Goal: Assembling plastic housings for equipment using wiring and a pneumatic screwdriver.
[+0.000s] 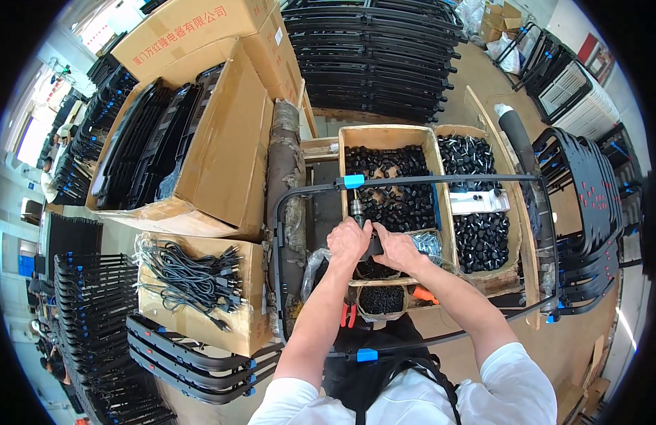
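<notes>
My left hand (349, 239) is wrapped around a power drill (357, 208); its metal chuck points away from me, toward the far side of a black tubular frame (448, 180). My right hand (400, 252) closes on the dark body of the same drill from the other side, and the two hands hide most of it. Blue pads sit on the frame, one (354, 181) right at the drill's tip and another (367, 355) near my body. The frame lies across a wooden parts box (389, 134), whose compartments hold many small black caps (406, 205).
Silver screws (428, 244) and a tub of small black screws (382, 299) are close to my hands, with red-handled pliers (348, 315) beside the tub. At left stand a carton of power cords (193, 273) and a carton of black panels (158, 134). Stacked frames (370, 57) stand beyond.
</notes>
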The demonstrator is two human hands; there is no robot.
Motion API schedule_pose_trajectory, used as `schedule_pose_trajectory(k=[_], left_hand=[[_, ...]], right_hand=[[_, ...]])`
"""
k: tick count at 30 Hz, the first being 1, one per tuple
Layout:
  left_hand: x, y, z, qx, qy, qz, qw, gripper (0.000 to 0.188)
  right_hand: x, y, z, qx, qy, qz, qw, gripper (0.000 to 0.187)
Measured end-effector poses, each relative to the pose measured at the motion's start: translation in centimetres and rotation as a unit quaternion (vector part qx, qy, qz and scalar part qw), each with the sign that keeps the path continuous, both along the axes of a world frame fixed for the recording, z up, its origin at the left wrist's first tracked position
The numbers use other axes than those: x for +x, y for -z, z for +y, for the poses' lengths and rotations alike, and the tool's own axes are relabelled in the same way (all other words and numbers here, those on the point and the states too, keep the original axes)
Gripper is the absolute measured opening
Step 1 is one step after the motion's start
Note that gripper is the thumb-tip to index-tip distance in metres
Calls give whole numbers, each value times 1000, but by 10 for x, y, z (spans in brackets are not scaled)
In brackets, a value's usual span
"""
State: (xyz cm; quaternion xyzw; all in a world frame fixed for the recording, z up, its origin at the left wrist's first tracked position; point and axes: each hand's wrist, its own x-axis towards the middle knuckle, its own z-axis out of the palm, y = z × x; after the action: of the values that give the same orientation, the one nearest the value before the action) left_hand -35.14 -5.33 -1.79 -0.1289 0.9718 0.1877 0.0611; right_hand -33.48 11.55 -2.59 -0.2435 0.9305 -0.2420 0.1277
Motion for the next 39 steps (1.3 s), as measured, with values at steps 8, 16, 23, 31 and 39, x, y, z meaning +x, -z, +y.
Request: schedule_pose_trajectory(k=[8,16,23,31,39], left_hand=[[-8,-2,-2,11,-6,-3,1000,59],[-4,-6,-5,64,-12,-36,997,63],[2,0,-9,79,1,-27,997,62],[12,3,-8,54,14,-7,998,61],[60,-5,-9,81,2,-14,997,66]], right_hand=[[-4,-7,-5,23,-4,-23,999,77],[6,-9,-12,-15,-10,19,1000,60],[9,-11,-12,15,-21,-25,999,67],[17,-10,-12,26,-19,-21,999,66],[64,-18,-7,40,-10,23,999,69]])
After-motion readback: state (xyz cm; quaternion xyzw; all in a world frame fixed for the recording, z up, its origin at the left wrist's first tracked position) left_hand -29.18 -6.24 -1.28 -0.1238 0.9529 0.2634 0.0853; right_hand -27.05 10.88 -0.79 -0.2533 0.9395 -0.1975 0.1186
